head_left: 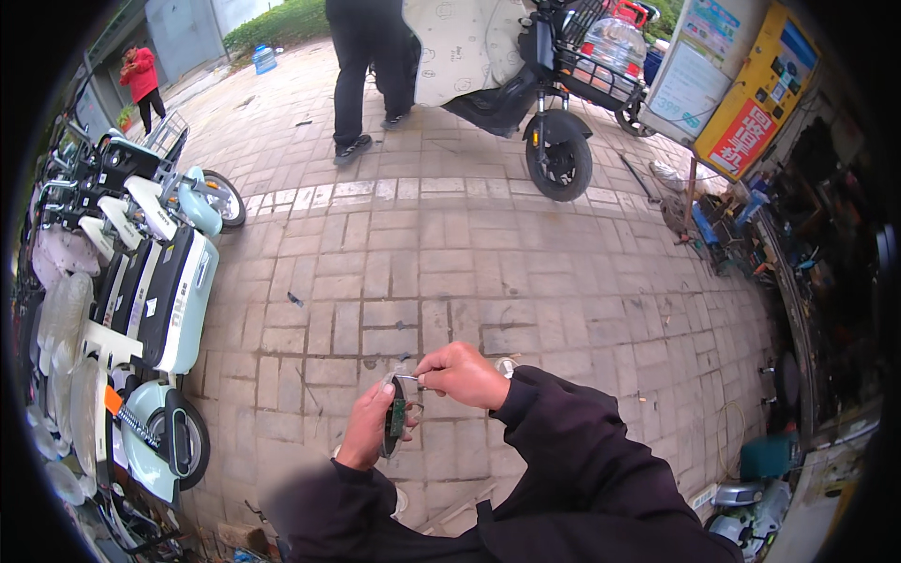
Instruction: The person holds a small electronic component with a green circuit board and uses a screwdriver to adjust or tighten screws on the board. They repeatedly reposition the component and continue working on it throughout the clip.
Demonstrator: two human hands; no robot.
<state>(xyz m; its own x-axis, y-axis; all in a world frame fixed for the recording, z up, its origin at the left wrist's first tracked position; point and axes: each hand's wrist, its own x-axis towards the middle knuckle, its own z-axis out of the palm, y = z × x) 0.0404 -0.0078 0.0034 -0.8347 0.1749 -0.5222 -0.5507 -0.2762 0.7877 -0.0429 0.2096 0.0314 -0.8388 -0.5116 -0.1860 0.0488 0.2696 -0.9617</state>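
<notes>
My left hand is closed around a dark, narrow, rounded part with a green circuit board on its side. Its exact kind is too small to tell. Just to the right, my right hand pinches a thin metal rod, which reaches left to the upper end of the dark part. A little clear or whitish material shows at that end, near my left thumb. Both hands are in front of my body, above the paving.
Parked pale-blue and white electric scooters line the left side. Ahead, a person in dark trousers stands beside a black scooter; another in red is farther left. A yellow sign cabinet and cluttered tools are on the right.
</notes>
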